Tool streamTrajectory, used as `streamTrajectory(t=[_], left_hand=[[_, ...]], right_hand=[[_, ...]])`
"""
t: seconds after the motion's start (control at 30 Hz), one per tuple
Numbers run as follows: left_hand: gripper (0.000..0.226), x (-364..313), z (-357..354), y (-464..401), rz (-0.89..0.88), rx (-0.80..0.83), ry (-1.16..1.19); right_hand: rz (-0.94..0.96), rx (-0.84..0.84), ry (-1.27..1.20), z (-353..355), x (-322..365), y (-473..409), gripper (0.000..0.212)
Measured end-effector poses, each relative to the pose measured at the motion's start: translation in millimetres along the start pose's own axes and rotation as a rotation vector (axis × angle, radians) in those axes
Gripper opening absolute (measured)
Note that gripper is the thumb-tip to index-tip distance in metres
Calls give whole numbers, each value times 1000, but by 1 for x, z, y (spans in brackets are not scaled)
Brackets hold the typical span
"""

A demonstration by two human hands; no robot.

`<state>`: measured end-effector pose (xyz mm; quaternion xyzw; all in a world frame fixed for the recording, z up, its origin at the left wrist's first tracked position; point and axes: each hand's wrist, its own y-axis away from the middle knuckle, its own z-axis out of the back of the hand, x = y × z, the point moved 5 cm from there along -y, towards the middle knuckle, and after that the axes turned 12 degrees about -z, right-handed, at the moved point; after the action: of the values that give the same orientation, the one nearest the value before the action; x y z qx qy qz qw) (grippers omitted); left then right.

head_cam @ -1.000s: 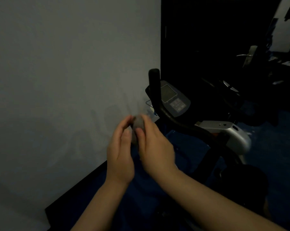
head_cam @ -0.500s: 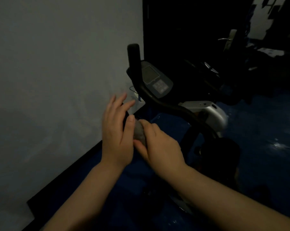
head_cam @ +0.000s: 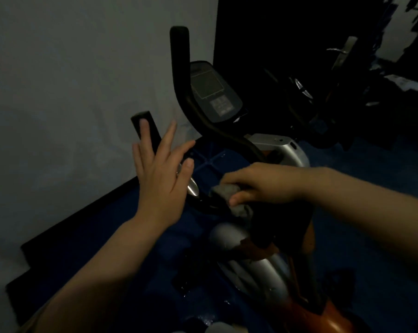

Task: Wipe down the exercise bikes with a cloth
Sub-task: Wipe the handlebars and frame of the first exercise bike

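Left hand point(head_cam: 160, 174) spread flat; right hand point(head_cam: 258, 182) in closed grip.

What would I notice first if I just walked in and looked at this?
Two bare arms reach in from the bottom: the right hand grips a crumpled grey cloth against the dark bike frame in the middle, while the left hand is spread open beside the near handlebar. Behind them, the bike's grey console screen sits between the curved black handlebars, against a pale wall on the left.
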<state>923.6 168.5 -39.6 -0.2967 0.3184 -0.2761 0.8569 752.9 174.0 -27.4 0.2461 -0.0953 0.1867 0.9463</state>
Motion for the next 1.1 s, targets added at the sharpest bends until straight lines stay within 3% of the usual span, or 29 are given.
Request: streamTrajectory(t=[0.17,0.3,0.43,0.57,0.77,0.9,1.0,1.1], left_hand=[[44,-7,-5,7,54,-6,-64],[41,-6,-4,7,9,56,-168],[40,-7,-8,9,65,32,-215],[40,-7,-10,9,105,0,-216],[42,-8,-9,10,113,-7,-231],[40,-7,-11,10,136,-33,-232],[40,-7,-8,10,107,41,-234],[42,-9,-6,11,106,77,-235]], right_hand=[[131,47,-29,-19,13,-25,37],[343,-53,553,12,-22,-13,39],[448,-162,850,26,-23,-21,41],[367,-78,640,10,-18,-18,47],[488,-105,564,16,-23,-14,39],[469,15,268,-2,2,-26,31],[386,49,350,12,-9,-22,38],[290,-42,478,14,-13,-16,42]])
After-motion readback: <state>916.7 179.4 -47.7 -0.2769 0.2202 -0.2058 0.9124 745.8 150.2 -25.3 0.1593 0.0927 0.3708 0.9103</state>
